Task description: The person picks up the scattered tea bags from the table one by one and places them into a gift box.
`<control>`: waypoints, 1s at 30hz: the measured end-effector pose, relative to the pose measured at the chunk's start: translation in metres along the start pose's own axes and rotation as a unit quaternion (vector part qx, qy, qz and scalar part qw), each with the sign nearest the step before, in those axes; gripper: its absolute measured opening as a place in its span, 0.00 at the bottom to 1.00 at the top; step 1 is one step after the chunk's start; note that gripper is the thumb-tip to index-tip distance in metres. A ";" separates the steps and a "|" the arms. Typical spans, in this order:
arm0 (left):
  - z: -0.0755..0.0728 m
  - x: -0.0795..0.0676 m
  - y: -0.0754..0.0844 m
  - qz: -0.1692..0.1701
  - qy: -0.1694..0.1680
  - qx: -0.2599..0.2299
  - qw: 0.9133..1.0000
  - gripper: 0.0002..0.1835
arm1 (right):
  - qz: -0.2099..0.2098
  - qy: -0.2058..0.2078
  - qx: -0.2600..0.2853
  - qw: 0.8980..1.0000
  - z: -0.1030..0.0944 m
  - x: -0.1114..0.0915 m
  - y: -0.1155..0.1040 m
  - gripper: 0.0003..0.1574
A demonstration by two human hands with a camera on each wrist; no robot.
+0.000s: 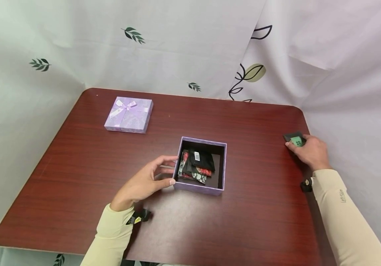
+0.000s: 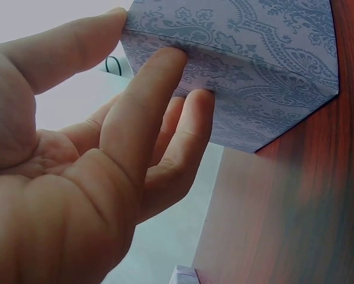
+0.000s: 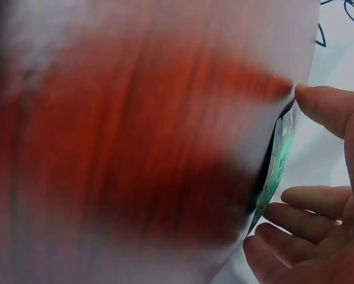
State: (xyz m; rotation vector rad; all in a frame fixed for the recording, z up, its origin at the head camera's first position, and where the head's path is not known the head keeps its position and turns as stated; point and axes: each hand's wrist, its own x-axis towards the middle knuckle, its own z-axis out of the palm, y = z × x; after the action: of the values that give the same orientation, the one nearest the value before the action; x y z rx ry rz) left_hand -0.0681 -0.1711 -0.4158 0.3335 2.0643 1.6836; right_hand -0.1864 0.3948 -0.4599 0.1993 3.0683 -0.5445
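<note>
Near the middle of the table stands an uncovered purple paisley box (image 1: 199,191), with several black, red and patterned flat packets (image 1: 204,160) piled inside. My left hand (image 1: 144,181) is at its left side, the thumb at the near corner. In the left wrist view the fingertips (image 2: 199,100) touch the patterned box wall (image 2: 242,106), loosely bent. Far to the right, my right hand (image 1: 311,151) holds a small black packet with a green label (image 1: 296,140) by its edges, close to the tabletop. The right wrist view has that packet (image 3: 277,163) edge-on between thumb and fingers.
A lilac lid with a ribbon bow (image 1: 129,115) lies at the back left of the reddish-brown table (image 1: 243,221). White leaf-printed curtains (image 1: 177,48) hang around the back and sides. The right table edge runs beside the right hand.
</note>
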 end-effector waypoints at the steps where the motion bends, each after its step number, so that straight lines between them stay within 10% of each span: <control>1: 0.000 0.000 0.000 0.001 0.000 -0.001 1.000 0.37 | 0.000 -0.002 -0.003 1.000 0.000 0.001 0.000 0.56; 30: 0.000 0.000 0.003 -0.007 0.005 0.015 1.000 0.38 | -0.016 -0.019 0.009 1.000 -0.009 -0.001 -0.015 0.56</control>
State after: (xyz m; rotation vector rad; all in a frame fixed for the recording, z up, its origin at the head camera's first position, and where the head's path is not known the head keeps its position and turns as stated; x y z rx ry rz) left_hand -0.0683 -0.1706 -0.4127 0.3204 2.0969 1.6510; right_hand -0.1873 0.3834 -0.4463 0.1398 3.0360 -0.5702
